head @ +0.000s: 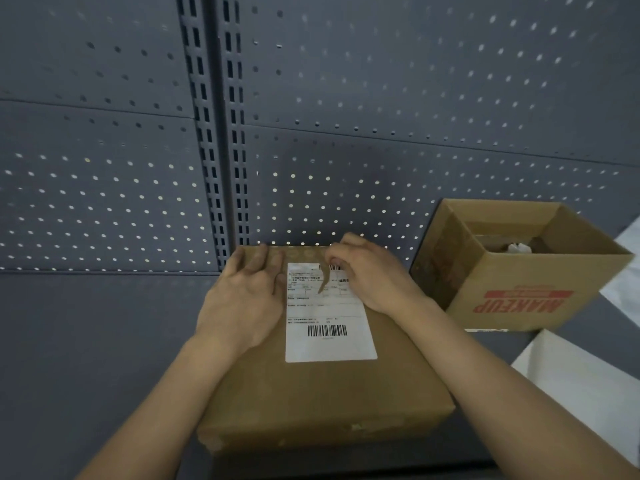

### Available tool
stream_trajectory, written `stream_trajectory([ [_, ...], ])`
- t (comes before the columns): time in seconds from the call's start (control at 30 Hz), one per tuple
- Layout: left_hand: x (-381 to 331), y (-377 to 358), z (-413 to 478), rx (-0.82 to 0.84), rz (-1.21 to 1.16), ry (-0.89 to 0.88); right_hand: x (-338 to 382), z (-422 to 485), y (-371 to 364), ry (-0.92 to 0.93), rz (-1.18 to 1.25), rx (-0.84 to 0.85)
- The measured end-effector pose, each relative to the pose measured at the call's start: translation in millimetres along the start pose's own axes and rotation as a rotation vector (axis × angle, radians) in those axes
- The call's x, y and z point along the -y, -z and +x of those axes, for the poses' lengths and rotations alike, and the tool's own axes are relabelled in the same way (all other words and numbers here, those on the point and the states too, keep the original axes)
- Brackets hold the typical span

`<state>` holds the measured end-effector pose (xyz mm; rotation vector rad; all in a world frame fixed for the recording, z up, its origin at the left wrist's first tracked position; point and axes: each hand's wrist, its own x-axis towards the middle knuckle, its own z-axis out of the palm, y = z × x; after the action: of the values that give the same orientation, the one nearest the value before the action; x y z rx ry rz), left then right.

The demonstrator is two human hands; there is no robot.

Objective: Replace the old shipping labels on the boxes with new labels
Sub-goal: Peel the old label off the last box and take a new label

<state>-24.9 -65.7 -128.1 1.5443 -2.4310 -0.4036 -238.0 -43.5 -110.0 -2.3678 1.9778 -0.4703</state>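
A flat brown cardboard box lies on the grey shelf in front of me. A white shipping label with barcodes is stuck on its top. My left hand rests flat on the box, fingers spread, just left of the label. My right hand is at the label's far right corner, fingertips curled together on the label's edge; whether the corner is lifted is unclear.
An open cardboard box printed "MAKEUP" in red stands at the right, with items inside. White sheets lie at the right edge. A grey perforated back panel rises right behind the flat box. Bare grey shelf extends left.
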Motion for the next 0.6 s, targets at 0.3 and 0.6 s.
stream_trajectory([
  [0.3, -6.3, 6.9, -4.9, -0.035, -0.028, 0.035, -2.6, 3.9, -5.3, 0.009, -0.012, 0.004],
  [0.6, -4.5, 4.8, -4.1, -0.057, -0.019, 0.031, -6.8, -0.1, -6.2, -0.037, 0.11, -0.067],
])
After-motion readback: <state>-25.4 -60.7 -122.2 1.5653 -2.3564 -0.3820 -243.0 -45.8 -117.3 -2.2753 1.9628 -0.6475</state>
